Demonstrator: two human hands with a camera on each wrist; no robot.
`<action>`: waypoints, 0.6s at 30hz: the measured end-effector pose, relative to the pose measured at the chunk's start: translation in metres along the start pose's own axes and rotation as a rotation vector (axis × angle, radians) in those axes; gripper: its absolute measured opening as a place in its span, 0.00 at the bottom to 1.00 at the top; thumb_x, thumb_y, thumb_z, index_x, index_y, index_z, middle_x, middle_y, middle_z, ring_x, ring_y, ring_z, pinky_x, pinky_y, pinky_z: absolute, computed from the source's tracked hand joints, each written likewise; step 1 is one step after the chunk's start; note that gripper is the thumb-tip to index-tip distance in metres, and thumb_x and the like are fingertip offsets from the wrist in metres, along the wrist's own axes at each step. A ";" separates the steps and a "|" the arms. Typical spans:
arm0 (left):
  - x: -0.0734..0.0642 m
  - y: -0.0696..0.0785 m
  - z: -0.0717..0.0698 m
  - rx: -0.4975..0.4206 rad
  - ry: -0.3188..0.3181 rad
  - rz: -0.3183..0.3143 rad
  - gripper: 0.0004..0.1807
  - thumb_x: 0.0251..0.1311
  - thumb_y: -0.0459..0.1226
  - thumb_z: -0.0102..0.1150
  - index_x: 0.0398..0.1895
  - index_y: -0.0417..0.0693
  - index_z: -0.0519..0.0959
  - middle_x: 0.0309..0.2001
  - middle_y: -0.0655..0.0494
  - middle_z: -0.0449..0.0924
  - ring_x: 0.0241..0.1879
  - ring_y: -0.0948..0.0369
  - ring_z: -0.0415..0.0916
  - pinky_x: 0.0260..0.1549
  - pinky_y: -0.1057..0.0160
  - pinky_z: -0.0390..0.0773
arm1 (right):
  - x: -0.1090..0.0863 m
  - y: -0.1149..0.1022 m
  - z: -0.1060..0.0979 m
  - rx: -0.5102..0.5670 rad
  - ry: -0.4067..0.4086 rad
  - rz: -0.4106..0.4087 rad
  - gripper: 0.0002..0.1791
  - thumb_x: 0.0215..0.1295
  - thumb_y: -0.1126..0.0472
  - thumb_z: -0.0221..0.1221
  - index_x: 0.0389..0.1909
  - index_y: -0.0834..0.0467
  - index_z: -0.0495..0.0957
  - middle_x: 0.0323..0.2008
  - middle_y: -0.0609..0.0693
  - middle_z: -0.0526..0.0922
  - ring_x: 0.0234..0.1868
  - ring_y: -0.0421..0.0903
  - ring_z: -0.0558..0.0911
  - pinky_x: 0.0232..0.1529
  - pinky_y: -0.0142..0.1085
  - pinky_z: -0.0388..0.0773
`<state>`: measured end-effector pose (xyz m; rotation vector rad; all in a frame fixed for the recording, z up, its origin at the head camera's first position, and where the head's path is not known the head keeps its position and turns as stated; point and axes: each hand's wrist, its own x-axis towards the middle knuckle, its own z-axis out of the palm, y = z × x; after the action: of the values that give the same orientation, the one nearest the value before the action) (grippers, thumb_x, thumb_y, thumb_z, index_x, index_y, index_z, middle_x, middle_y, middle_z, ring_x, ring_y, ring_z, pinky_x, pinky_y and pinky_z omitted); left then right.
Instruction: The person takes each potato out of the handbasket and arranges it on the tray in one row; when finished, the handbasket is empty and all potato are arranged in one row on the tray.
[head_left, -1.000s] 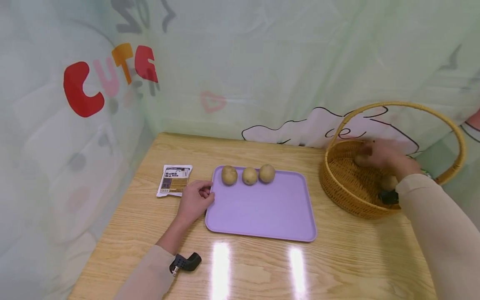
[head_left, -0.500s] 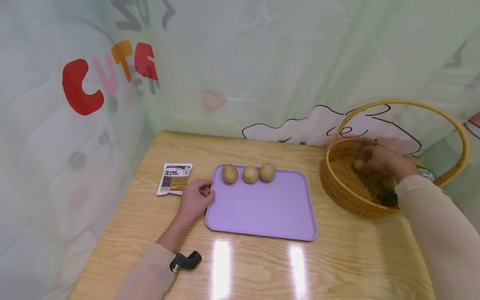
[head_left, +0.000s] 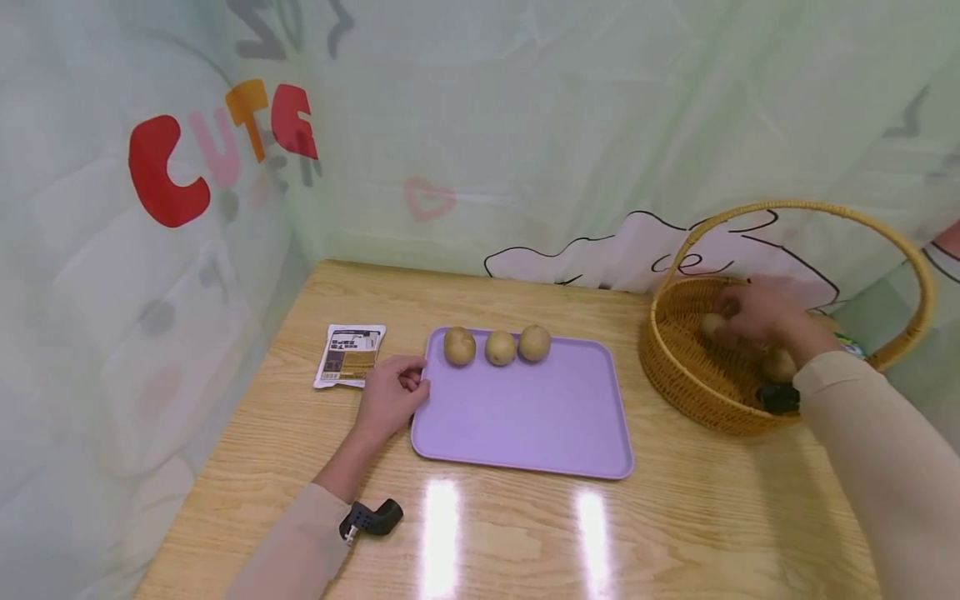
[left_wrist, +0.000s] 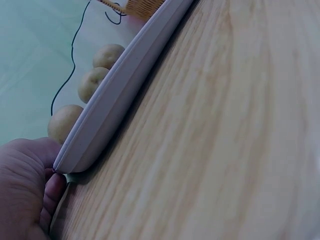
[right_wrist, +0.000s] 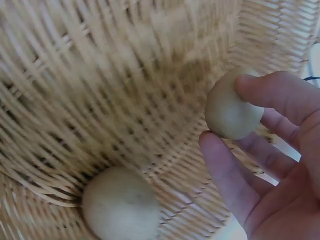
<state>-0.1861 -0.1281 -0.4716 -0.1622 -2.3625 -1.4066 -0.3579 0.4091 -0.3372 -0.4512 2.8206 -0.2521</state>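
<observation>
Inside the wicker basket on the right, my right hand pinches a small round potato between thumb and fingertips. Another potato lies on the basket floor below it. My left hand grips the left rim of the purple tray, and in the left wrist view the thumb lies along the rim's edge. Along the tray's back edge sit three potatoes in a row: a left one, a middle one and a right one.
A flat printed packet lies on the wooden table left of the tray. The basket's tall handle arches over my right hand. A printed curtain hangs behind the table. Partly hidden behind my right forearm is a green package.
My right hand stays inside the basket with the potato, shifting only slightly. The left hand, the tray and its potatoes hold their places.
</observation>
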 end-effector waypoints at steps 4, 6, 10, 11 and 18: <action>0.001 -0.001 0.000 0.009 0.004 0.001 0.15 0.47 0.25 0.66 0.41 0.34 0.84 0.29 0.51 0.80 0.26 0.63 0.76 0.25 0.69 0.79 | -0.005 -0.015 -0.010 -0.017 0.070 -0.022 0.29 0.62 0.43 0.63 0.50 0.65 0.75 0.40 0.59 0.80 0.30 0.50 0.78 0.26 0.45 0.77; 0.001 -0.002 0.001 0.010 0.006 0.006 0.15 0.47 0.25 0.66 0.41 0.34 0.84 0.29 0.51 0.80 0.25 0.63 0.76 0.24 0.70 0.79 | -0.008 -0.022 -0.015 0.019 0.083 -0.021 0.28 0.61 0.44 0.64 0.50 0.64 0.75 0.41 0.60 0.80 0.30 0.50 0.79 0.26 0.44 0.77; 0.002 -0.001 0.001 -0.004 0.003 0.003 0.15 0.46 0.25 0.65 0.41 0.33 0.84 0.29 0.50 0.80 0.25 0.62 0.76 0.25 0.70 0.79 | -0.014 -0.037 -0.023 0.055 0.096 -0.026 0.28 0.61 0.47 0.65 0.52 0.64 0.74 0.46 0.64 0.79 0.34 0.52 0.81 0.28 0.45 0.79; 0.002 0.000 0.001 -0.008 0.001 -0.002 0.15 0.46 0.25 0.65 0.41 0.32 0.84 0.29 0.49 0.80 0.26 0.61 0.76 0.25 0.70 0.79 | -0.015 -0.041 -0.025 0.046 0.103 -0.034 0.28 0.61 0.47 0.65 0.52 0.64 0.74 0.46 0.64 0.79 0.35 0.53 0.81 0.30 0.46 0.79; 0.001 0.001 0.000 -0.021 -0.010 -0.012 0.15 0.47 0.25 0.65 0.41 0.32 0.83 0.30 0.48 0.80 0.26 0.61 0.77 0.26 0.70 0.80 | -0.026 -0.075 -0.035 -0.028 0.140 -0.102 0.29 0.60 0.45 0.65 0.53 0.62 0.75 0.47 0.61 0.80 0.46 0.57 0.78 0.43 0.53 0.76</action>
<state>-0.1863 -0.1279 -0.4701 -0.1611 -2.3607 -1.4402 -0.3235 0.3522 -0.2816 -0.6068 2.9448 -0.2759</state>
